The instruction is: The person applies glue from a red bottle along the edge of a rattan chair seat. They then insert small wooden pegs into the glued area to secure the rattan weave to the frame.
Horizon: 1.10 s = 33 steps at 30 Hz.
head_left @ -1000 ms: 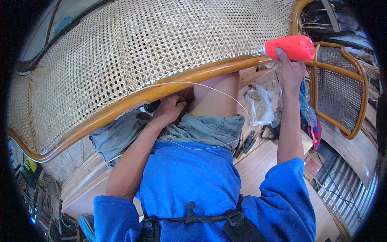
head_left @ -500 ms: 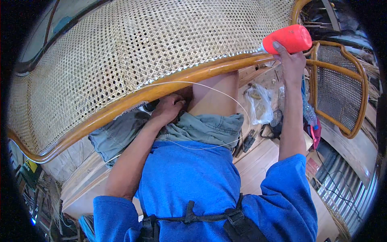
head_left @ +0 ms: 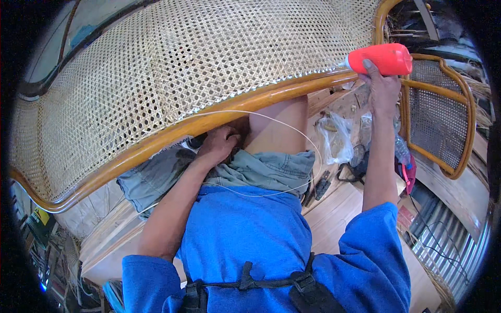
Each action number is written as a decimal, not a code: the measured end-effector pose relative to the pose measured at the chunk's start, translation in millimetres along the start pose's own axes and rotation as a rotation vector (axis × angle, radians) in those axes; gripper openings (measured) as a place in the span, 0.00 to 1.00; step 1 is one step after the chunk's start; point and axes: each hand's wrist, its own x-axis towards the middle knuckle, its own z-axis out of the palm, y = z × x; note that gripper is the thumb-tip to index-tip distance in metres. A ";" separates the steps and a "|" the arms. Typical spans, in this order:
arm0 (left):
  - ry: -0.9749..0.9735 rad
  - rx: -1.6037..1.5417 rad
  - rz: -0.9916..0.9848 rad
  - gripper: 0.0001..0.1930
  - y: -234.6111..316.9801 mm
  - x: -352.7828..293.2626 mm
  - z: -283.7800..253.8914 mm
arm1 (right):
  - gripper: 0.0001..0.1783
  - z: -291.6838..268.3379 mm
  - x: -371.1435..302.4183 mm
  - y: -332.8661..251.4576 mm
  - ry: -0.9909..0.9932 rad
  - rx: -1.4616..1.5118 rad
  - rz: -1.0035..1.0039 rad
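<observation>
My right hand [head_left: 383, 91] grips a red squeeze bottle of white glue [head_left: 386, 58], tipped on its side with the white nozzle pointing left. The nozzle is at the edge of a woven cane panel [head_left: 209, 57], close to its right end. A line of white glue runs along that edge, beside the curved brown wooden frame [head_left: 271, 96]. My left hand [head_left: 222, 143] lies low by my lap under the frame, its fingers curled in; whatever they hold, if anything, is hidden. A thin pale cane strand [head_left: 292, 120] loops from the frame over my lap.
A smaller cane-panelled frame [head_left: 436, 109] stands at the right. Beside my leg lie a clear plastic bag [head_left: 336, 138] and a dark brush-like tool [head_left: 323, 185] on wooden boards [head_left: 334, 214]. Corrugated metal sheet [head_left: 443, 235] lies at the lower right.
My right hand and the glue bottle have moved a little right and down along the panel edge, and the white line reaches further right. My left hand stays nearly still.
</observation>
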 end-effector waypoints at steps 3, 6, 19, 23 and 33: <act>-0.045 -0.011 -0.006 0.17 -2.1 2.1 0.2 | 0.21 -1.8 0.3 4.7 -0.017 -0.039 0.025; -0.093 -0.082 -0.099 0.17 8.3 -1.4 -7.1 | 0.21 0.4 -0.7 5.1 -0.019 -0.038 0.033; -0.070 -0.058 0.010 0.17 6.1 -1.3 -6.5 | 0.19 2.6 6.1 6.4 -0.065 -0.132 0.061; -0.069 -0.080 -0.031 0.18 13.6 -2.8 -10.5 | 0.19 4.1 9.7 4.4 -0.139 -0.225 -0.021; 0.016 -0.079 -0.043 0.17 14.4 -6.8 -8.2 | 0.19 -5.1 4.1 -3.8 0.054 0.061 -0.035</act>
